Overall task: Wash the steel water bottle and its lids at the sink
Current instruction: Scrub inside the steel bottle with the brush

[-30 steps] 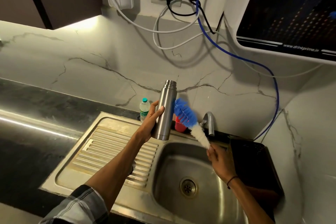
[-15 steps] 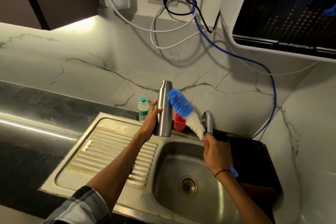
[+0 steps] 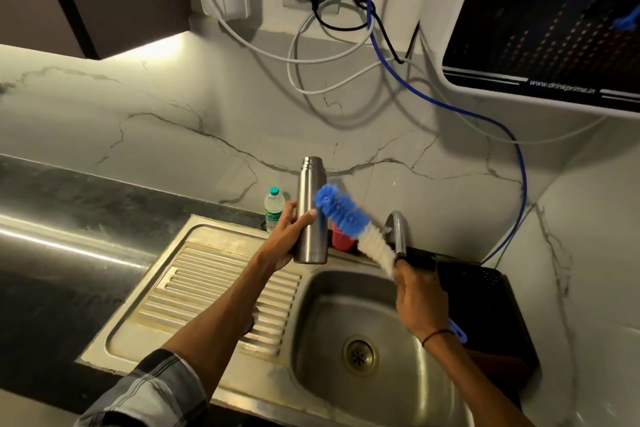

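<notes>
Bottle (image 3: 311, 215) upright (brush (image 3: 341, 210) alongside), above sink (image 3: 346, 392) rim

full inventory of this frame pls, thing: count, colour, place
steel bottle: 1, silver, upright above sink edge
bottle brush: 1, blue and white, bristles beside bottle
sink: 1, steel, drainboard at left
tap: 1, grey, behind basin
plastic bottle: 1, clear, teal cap, behind sink
red cup: 1, behind sink
black rack: 1, right of basin
water purifier: 1, black-white, wall
cables: several, white, black, blue, wall
left hand: holds bottle
right hand: holds brush
</notes>
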